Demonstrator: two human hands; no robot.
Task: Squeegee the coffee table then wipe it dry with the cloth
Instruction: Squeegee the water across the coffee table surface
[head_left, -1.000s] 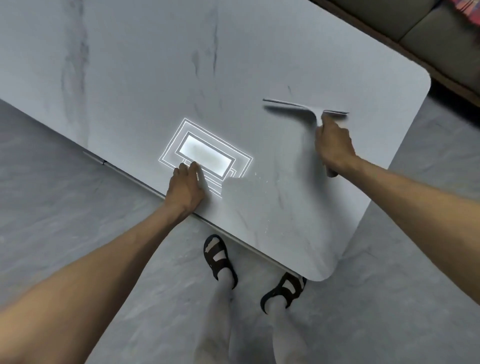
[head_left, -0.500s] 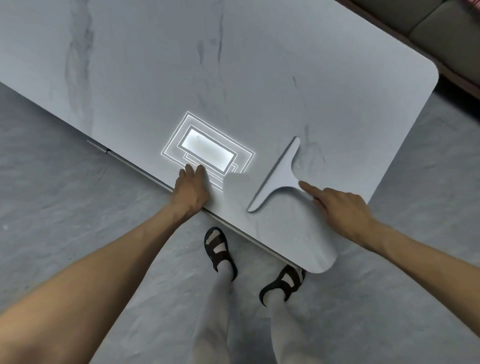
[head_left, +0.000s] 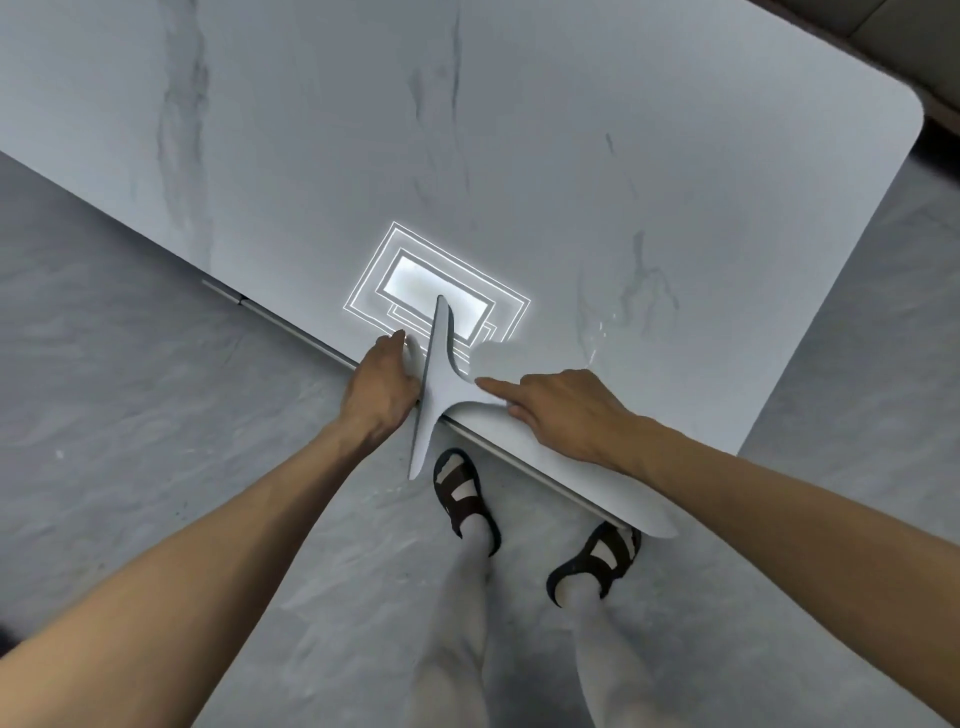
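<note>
Head view: your right hand (head_left: 566, 410) gripped the handle of the squeegee (head_left: 434, 395), index finger (head_left: 491, 387) straight along it. The blade (head_left: 439, 332) lay across the near edge of the coffee table (head_left: 571, 156), partly overhanging the floor (head_left: 156, 415). Your left hand (head_left: 382, 384) rested beside it, fingers relaxed. Even pressure would best carry water off that edge. No cloth showed.
</note>
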